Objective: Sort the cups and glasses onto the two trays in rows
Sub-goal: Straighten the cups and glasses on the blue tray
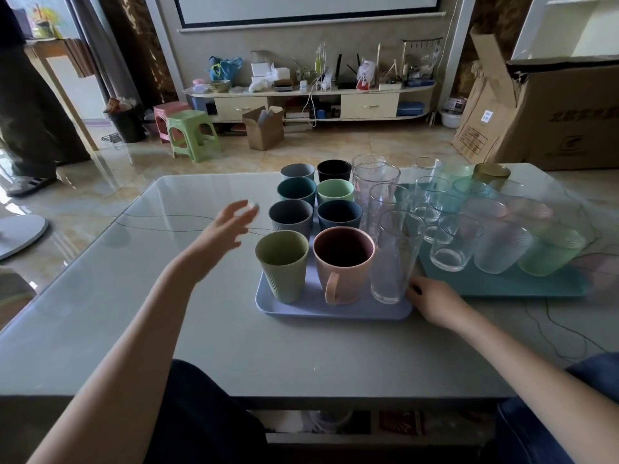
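Right hand touches the tall glass base, grip unclear; left hand released; nudge it gently into line.

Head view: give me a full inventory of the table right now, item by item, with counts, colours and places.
Lavender tray: one, near centre of table.
Opaque cups: eight, two columns on the lavender tray; front pair olive green cup and pink mug, the rest grey, teal, light green, navy, black.
Tall clear glasses: four, right column of the lavender tray.
Teal tray: one, right of the lavender tray.
Short glasses: about a dozen, clear, frosted, green, pink, amber, in rows on the teal tray; exact count unclear.
Thin cable: one, dark, on the table.
Left hand: open, raised beside the cups.
Right hand: touching the nearest tall glass's base.
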{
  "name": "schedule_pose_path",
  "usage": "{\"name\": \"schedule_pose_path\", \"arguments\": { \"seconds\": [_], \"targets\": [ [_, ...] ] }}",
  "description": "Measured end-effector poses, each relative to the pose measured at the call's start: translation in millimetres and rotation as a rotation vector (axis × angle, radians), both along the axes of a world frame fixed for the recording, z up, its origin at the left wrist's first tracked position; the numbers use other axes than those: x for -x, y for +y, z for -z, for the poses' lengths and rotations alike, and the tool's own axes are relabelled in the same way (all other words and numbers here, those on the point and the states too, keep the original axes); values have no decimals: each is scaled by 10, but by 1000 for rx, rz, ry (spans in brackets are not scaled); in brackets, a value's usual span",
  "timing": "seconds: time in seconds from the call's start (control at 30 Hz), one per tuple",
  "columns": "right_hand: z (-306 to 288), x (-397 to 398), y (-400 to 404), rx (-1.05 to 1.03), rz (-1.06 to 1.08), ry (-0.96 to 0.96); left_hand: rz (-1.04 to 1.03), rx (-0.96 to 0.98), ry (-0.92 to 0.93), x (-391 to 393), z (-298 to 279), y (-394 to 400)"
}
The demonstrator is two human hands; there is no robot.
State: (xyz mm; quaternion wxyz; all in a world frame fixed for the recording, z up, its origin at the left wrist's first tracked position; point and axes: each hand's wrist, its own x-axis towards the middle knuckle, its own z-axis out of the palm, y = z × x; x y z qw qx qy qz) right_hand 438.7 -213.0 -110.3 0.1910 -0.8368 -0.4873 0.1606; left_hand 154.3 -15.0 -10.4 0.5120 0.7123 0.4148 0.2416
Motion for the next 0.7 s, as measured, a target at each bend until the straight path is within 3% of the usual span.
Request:
{"name": "schedule_pose_path", "arguments": {
  "seconds": [0.07,0.13,0.33,0.7],
  "targets": [
    [0,8,-5,0,2,-1,-192,-85,-5,-127,-12,135],
    [6,7,-6,12,13,2,-300,-165,104,-302,-14,261],
    [23,4,13,43,23,-14,-177,-184,353,-709,22,516],
    [-3,34,22,65,33,-27,-140,-130,327,-606,133,612]
  ]
}}
